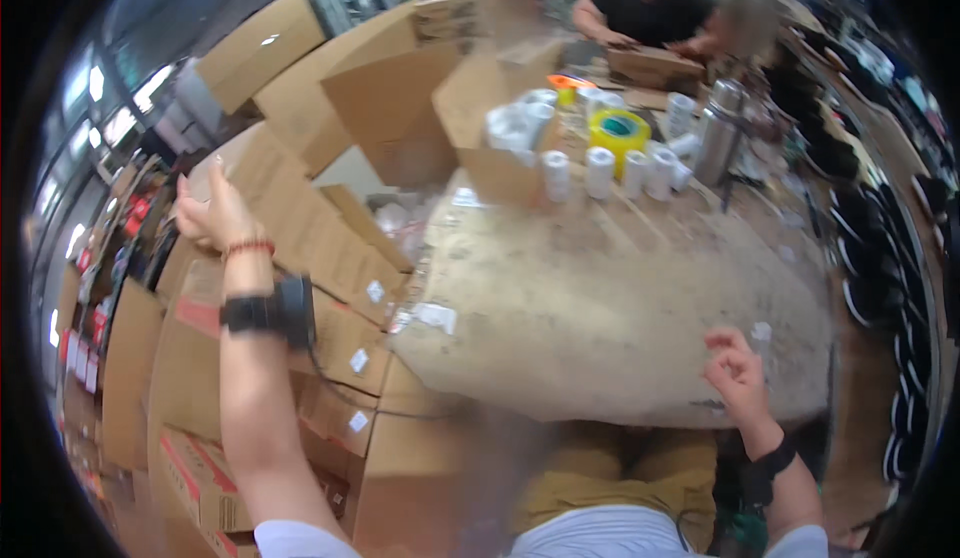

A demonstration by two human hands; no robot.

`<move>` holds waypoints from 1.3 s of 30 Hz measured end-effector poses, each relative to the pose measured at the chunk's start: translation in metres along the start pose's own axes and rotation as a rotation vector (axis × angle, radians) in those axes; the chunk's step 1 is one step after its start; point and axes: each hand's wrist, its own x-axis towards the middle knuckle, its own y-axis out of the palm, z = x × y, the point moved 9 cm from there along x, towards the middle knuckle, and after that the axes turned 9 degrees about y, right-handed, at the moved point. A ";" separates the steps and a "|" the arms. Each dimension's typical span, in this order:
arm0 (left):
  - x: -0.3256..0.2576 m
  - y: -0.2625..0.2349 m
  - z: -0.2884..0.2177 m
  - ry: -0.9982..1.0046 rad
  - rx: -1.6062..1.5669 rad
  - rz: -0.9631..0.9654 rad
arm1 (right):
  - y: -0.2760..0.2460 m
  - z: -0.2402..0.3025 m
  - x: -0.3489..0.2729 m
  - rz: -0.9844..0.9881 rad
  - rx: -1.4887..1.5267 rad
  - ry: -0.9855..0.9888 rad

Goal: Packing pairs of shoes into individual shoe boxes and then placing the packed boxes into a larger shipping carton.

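Note:
My left hand is raised at the left, above stacked cardboard boxes. Its fingers are apart and nothing shows in them; a red bracelet and a black band are on that arm. At the right, my right hand hovers over the near right part of the worktable, fingers loosely bent and apart, with no object visible in them. Close to it a small white scrap lies on the table. An opened carton with raised flaps stands at the table's left side, clear plastic inside it.
White label rolls, a yellow tape roll, a spray bottle and a steel flask stand on the table's far part. Across it, a person in black handles a small brown box. Dark shoes line the right side.

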 end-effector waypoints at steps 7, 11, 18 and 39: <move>-0.232 -0.063 -0.293 -0.244 -1.755 1.497 | 0.020 0.213 -0.040 0.767 0.786 -0.438; -0.231 -0.124 -0.358 -0.296 -1.958 2.366 | 0.015 0.258 -0.079 0.788 1.117 -0.446; -0.248 -0.129 -0.375 -0.348 -2.055 2.128 | -0.024 0.254 -0.103 0.868 0.976 -0.434; -0.313 -0.104 -0.262 -0.403 -1.488 1.672 | -0.040 0.259 -0.131 0.942 0.915 -0.352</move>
